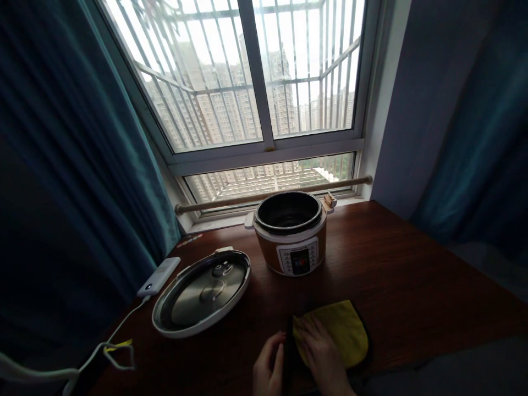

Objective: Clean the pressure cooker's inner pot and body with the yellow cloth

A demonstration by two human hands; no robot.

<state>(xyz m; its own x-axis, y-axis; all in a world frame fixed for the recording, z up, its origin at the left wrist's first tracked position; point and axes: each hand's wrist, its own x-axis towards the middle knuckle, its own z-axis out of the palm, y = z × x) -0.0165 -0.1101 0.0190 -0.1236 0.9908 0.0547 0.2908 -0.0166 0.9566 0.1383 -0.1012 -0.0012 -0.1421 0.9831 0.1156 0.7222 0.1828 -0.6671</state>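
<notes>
A yellow cloth (344, 330) lies on the brown wooden table (404, 275) near its front edge. My right hand (320, 352) rests flat on the cloth's left part, fingers stretched out. My left hand (269, 366) sits just left of the cloth on the table, fingers held together and slightly curled, holding nothing I can see. Behind them stands an electric pressure cooker (292, 234), open, with a dark inner pot. Its lid (202, 291) lies upside down on the table to the left.
A white power bank (159, 276) with a white cable (99, 349) lies at the table's left edge. A wooden rod (231, 201) runs along the window sill behind the cooker. Dark teal curtains (82, 154) hang on both sides.
</notes>
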